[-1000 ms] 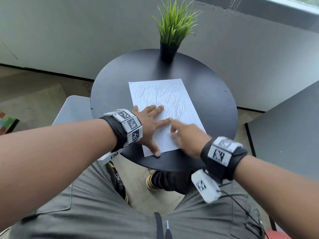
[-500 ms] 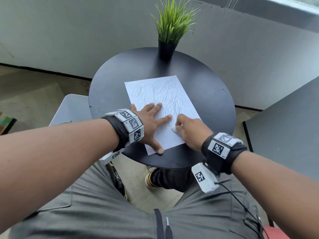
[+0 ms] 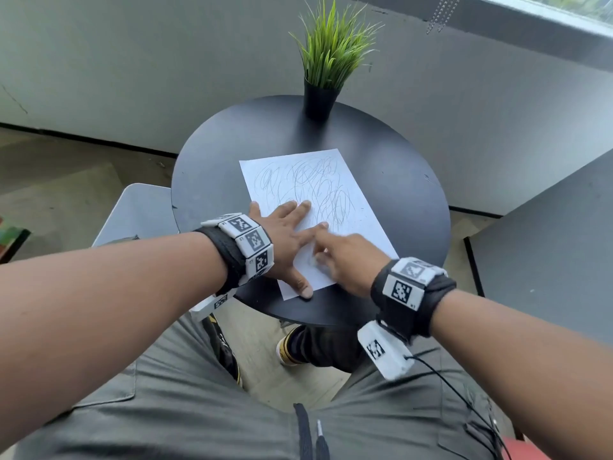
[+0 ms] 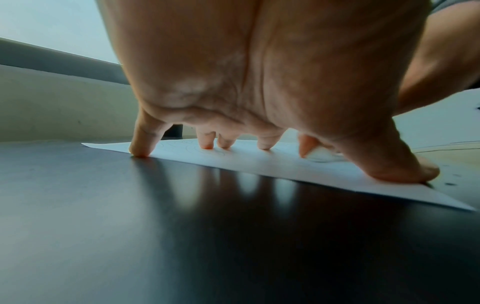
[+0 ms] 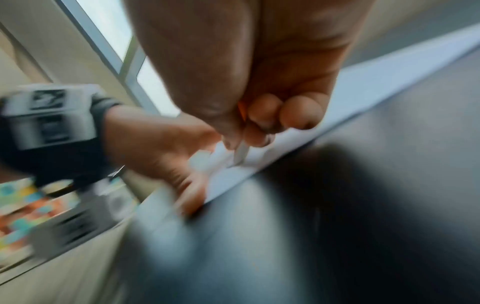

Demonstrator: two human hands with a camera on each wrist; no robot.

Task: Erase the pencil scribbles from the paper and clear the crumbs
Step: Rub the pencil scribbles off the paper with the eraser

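A white sheet of paper (image 3: 358,207) covered in grey pencil scribbles (image 3: 311,187) lies on the round black table (image 3: 408,200). My left hand (image 3: 288,237) lies flat on the sheet's near left part, fingers spread, thumb at the near edge; the left wrist view shows its fingertips (image 4: 140,148) pressing the paper (image 4: 259,162). My right hand (image 3: 341,257) pinches a small white eraser (image 5: 240,153) against the paper (image 5: 363,82) just right of the left hand. The eraser (image 4: 320,153) shows beside my left thumb. The right wrist view is motion-blurred.
A potted green grass plant (image 3: 326,61) stands at the table's far edge. A grey wall runs behind. A light grey stool (image 3: 139,210) sits to the left, a dark table (image 3: 547,247) to the right. My knees and one shoe (image 3: 288,350) are below.
My right hand has slid back and forth over the near part of the paper with the eraser, now lying closer to the left hand. The left hand stays pressed flat.
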